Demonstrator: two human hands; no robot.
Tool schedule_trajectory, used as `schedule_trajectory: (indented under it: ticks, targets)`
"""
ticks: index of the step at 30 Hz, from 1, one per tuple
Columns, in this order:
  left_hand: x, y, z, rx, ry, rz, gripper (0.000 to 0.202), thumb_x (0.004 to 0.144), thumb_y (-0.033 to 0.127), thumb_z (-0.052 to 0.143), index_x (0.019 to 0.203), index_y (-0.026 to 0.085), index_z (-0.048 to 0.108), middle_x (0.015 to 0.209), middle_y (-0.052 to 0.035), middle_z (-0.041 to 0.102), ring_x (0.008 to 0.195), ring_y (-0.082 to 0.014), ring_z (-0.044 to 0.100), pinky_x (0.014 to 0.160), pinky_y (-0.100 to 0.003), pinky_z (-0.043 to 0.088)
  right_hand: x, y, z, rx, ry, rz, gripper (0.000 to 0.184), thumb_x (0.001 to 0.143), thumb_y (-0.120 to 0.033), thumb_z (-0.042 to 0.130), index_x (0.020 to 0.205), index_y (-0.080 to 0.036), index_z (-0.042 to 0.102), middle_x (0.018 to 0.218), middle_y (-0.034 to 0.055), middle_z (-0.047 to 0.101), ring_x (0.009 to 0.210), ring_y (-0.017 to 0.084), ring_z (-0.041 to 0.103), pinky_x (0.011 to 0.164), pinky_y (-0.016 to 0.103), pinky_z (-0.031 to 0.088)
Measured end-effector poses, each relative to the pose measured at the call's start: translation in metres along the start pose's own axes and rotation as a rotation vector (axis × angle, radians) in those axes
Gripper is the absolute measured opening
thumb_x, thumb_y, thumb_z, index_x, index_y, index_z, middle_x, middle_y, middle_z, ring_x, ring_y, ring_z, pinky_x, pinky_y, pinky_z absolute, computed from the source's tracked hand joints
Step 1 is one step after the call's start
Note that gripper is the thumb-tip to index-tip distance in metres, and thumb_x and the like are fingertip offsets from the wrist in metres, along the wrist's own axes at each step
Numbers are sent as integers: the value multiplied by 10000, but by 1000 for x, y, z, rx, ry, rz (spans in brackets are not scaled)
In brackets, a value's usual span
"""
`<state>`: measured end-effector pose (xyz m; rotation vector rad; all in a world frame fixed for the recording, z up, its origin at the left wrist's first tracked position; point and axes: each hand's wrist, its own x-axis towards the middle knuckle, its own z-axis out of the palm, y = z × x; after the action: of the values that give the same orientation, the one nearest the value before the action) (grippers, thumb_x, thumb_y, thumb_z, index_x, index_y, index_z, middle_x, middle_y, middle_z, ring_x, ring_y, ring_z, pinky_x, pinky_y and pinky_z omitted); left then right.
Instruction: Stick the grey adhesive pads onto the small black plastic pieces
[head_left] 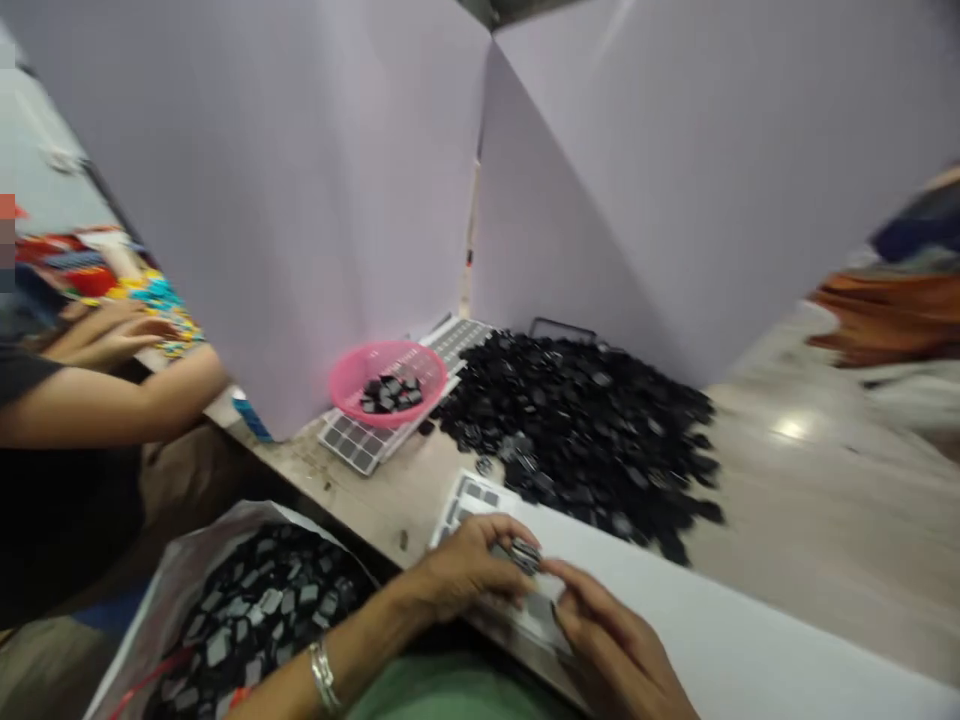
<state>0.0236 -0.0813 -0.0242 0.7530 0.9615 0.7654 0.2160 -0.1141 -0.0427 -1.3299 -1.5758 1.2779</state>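
My left hand [465,570] and my right hand [607,645] meet over a white sticker sheet [675,610] at the table's near edge. Between the fingertips of both hands sits a small black square part [525,553]; the left fingers pinch it and the right fingertips touch it. A silver bracelet [324,675] circles my left wrist. Grey square stickers [472,497] show at the sheet's far left corner. Just beyond the sheet lies a large heap of black parts [585,430].
A pink basket [352,372] with a few black parts rests on another sticker sheet [360,442]. A bag of finished parts [255,610] stands at lower left. Lilac partition boards [300,180] wall the table. Another person's arm [112,405] reaches in at left.
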Motion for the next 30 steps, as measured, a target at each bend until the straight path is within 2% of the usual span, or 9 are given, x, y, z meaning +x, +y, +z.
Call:
schedule_trajectory:
  ticks: [1, 3, 7, 13, 17, 21, 30]
  targets:
    - [0, 1, 0, -12, -33, 27, 417, 518, 137, 757, 912, 165, 622, 786, 4, 674, 451, -54, 551, 421, -155, 368, -1, -1, -3, -26, 48, -23, 473, 855, -526, 529, 1168, -189, 638, 721, 13, 615, 608, 163, 587, 599, 263, 491]
    - [1, 2, 1, -23, -88, 34, 401, 558, 135, 742, 932, 165, 600, 847, -15, 685, 462, -55, 569, 397, -142, 319, -3, -5, -9, -114, 138, -78, 413, 891, -480, 510, 1154, -182, 624, 754, 15, 614, 647, 158, 585, 604, 245, 482]
    - [3, -2, 5, -16, -131, -15, 391, 593, 124, 718, 957, 165, 580, 816, -15, 683, 439, -50, 548, 386, -141, 278, -3, -11, -8, -320, 242, -254, 284, 938, -356, 475, 1134, -199, 608, 880, 40, 642, 740, 161, 604, 667, 248, 489]
    - [4, -2, 10, 13, -105, -41, 393, 594, 126, 714, 959, 161, 572, 746, 20, 646, 423, -43, 530, 378, -143, 276, -1, -14, 2, -479, 216, -360, 260, 974, -255, 383, 1128, -181, 579, 884, 62, 629, 774, 169, 613, 637, 251, 482]
    - [6, -3, 10, 22, -101, -53, 379, 597, 125, 713, 946, 167, 572, 706, 51, 605, 415, -40, 536, 368, -135, 273, 0, -15, 3, -548, 191, -379, 232, 977, -232, 366, 1026, -193, 589, 807, 36, 588, 711, 155, 583, 597, 240, 441]
    - [7, -5, 9, 31, -104, -59, 377, 598, 136, 718, 944, 166, 571, 724, 46, 603, 422, -41, 541, 363, -131, 273, 0, -14, 4, -606, 200, -407, 229, 979, -220, 350, 935, -193, 573, 768, 21, 556, 659, 142, 556, 577, 236, 416]
    - [7, -8, 11, 43, -76, -57, 383, 579, 118, 701, 940, 157, 578, 723, 44, 602, 411, -42, 535, 366, -141, 281, -1, -14, 9, -639, 206, -409, 231, 974, -196, 340, 899, -197, 559, 751, 13, 544, 632, 138, 549, 572, 239, 404]
